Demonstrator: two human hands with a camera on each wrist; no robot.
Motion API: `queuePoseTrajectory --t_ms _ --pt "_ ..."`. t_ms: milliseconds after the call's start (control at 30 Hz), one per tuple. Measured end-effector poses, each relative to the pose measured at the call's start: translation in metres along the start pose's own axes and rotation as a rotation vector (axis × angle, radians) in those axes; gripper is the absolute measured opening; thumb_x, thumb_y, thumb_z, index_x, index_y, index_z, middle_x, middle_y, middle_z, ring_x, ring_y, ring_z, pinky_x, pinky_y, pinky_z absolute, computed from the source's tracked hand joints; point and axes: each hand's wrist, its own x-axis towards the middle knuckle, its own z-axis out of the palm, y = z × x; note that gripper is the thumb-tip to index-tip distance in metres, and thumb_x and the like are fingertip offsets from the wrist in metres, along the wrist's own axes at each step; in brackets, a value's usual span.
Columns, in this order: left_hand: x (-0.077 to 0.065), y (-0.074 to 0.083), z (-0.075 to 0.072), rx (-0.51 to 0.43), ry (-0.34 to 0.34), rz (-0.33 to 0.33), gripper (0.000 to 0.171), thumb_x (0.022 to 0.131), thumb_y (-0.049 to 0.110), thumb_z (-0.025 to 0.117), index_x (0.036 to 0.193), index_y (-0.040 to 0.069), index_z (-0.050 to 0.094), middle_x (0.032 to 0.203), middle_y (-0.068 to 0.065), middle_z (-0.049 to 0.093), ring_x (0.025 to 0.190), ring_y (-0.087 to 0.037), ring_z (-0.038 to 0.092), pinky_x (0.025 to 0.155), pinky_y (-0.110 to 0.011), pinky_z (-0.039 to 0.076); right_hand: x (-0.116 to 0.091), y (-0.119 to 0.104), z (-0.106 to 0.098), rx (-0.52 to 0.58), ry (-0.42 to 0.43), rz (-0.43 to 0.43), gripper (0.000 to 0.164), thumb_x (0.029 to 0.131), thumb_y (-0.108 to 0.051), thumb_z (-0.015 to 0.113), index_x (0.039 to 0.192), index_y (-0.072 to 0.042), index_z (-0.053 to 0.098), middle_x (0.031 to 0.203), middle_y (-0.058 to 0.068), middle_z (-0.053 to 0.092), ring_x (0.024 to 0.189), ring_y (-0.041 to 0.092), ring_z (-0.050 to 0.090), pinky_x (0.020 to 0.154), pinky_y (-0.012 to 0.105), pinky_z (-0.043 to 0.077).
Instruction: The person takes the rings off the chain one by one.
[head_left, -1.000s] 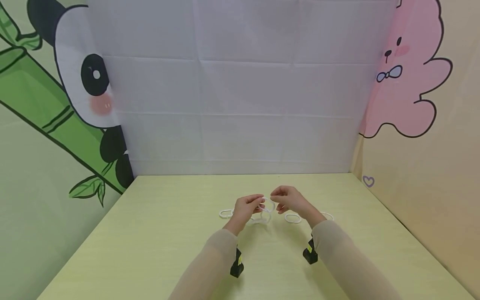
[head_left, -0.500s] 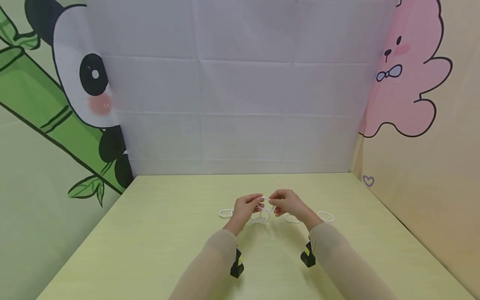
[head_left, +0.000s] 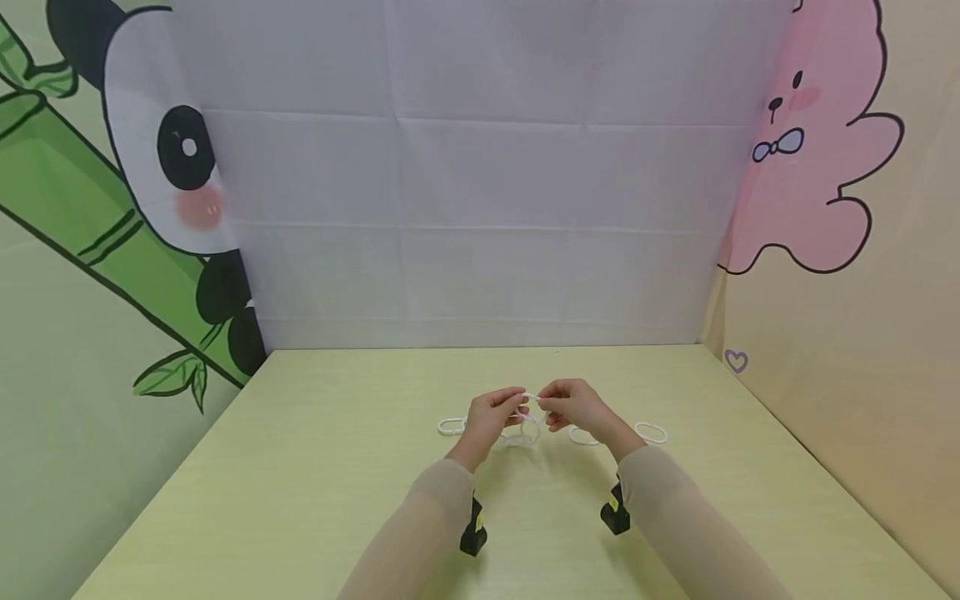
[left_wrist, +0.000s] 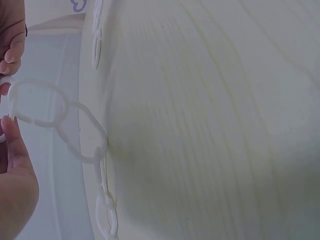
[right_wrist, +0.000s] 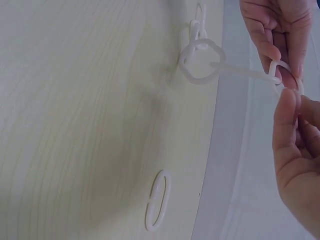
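Both hands meet above the middle of the table, at a white plastic chain link. My left hand (head_left: 491, 418) pinches this held link (right_wrist: 281, 63) between thumb and fingers. From the other side, my right hand (head_left: 577, 407) pinches at the link with thumb and forefinger, its fingertips close to the left ones. More joined white links (left_wrist: 89, 112) hang down from the held one, and the lower chain (left_wrist: 98, 172) reaches the tabletop. In the right wrist view a rounded link (right_wrist: 200, 82) shows in this hanging chain. The fingers partly hide the held link.
Loose white links lie on the pale wooden table (head_left: 300, 500): one link (head_left: 442, 430) left of the hands, another link (right_wrist: 167, 187) by the right wrist, and a further link (head_left: 651, 440) to the right. A white cloth backdrop (head_left: 480, 250) stands behind the table.
My right hand has moved left and slightly down to the held link, its fingers closing on it. The left hand has stayed nearly still. The far right loose link has become fully visible.
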Motion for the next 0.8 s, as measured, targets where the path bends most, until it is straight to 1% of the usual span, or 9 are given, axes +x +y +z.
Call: queuePoseTrajectory --t_ms 167,233,300,433,533,667,733,800 --pt "0.001 -0.002 -0.001 -0.01 -0.016 -0.002 0.028 0.094 0.005 0.053 0.116 -0.011 0.057 0.111 -0.027 0.059 0.1 -0.037 0.057 0.088 -0.045 0.046 -0.001 -0.002 0.001 0.005 0.002 0.001 0.014 0.09 -0.005 0.059 0.096 0.008 0.06 0.072 0.012 0.057 0.058 0.015 0.055 0.059 0.031 0.054" --pt "0.001 -0.003 -0.002 0.001 -0.025 -0.003 0.029 0.094 0.007 0.053 0.117 -0.011 0.056 0.11 -0.025 0.06 0.102 -0.038 0.056 0.086 -0.043 0.047 -0.001 -0.002 0.0 0.011 0.002 0.002 0.014 0.09 -0.004 0.059 0.096 0.008 0.06 0.072 0.011 0.057 0.058 0.015 0.055 0.059 0.03 0.054" --pt "0.0 -0.002 -0.002 0.01 -0.029 -0.008 0.03 0.094 0.008 0.053 0.117 -0.011 0.056 0.109 -0.025 0.06 0.101 -0.035 0.057 0.085 -0.041 0.048 -0.001 -0.003 0.0 0.015 -0.004 -0.004 0.015 0.09 -0.005 0.059 0.096 0.008 0.06 0.071 0.01 0.057 0.058 0.015 0.055 0.059 0.031 0.054" --pt "-0.001 -0.004 -0.004 0.048 -0.046 -0.016 0.033 0.096 0.016 0.052 0.115 -0.011 0.057 0.107 -0.02 0.061 0.1 -0.028 0.058 0.079 -0.033 0.052 -0.002 -0.004 -0.001 0.03 -0.02 -0.019 0.017 0.09 -0.006 0.058 0.098 0.009 0.059 0.072 0.01 0.057 0.059 0.015 0.055 0.059 0.031 0.054" --pt "0.005 -0.015 -0.007 0.072 -0.064 -0.035 0.038 0.097 0.023 0.05 0.114 -0.01 0.058 0.109 -0.017 0.061 0.101 -0.026 0.058 0.074 -0.029 0.052 -0.001 -0.004 -0.001 0.035 -0.027 -0.029 0.02 0.091 -0.006 0.058 0.1 0.012 0.058 0.075 0.014 0.057 0.06 0.015 0.055 0.06 0.031 0.054" --pt "0.014 -0.029 -0.009 0.1 -0.08 -0.074 0.046 0.097 0.034 0.047 0.113 -0.008 0.059 0.107 -0.014 0.061 0.103 -0.028 0.057 0.07 -0.025 0.052 0.0 -0.004 -0.001 0.039 -0.022 -0.033 0.021 0.091 -0.006 0.058 0.101 0.013 0.057 0.079 0.017 0.057 0.06 0.015 0.056 0.06 0.031 0.054" --pt "0.014 -0.031 -0.01 0.109 -0.083 -0.092 0.05 0.096 0.039 0.047 0.112 -0.006 0.06 0.106 -0.014 0.062 0.104 -0.03 0.056 0.069 -0.025 0.051 0.0 -0.006 -0.001 0.044 -0.008 -0.025 0.019 0.09 -0.005 0.058 0.1 0.011 0.058 0.079 0.018 0.058 0.06 0.015 0.056 0.059 0.031 0.054" --pt "0.014 -0.031 -0.01 0.123 -0.089 -0.105 0.05 0.096 0.04 0.047 0.112 -0.006 0.06 0.106 -0.016 0.061 0.105 -0.031 0.056 0.07 -0.025 0.051 0.0 -0.007 -0.001 0.056 0.005 -0.013 0.017 0.09 -0.005 0.058 0.1 0.009 0.059 0.079 0.019 0.058 0.059 0.015 0.056 0.059 0.031 0.054"
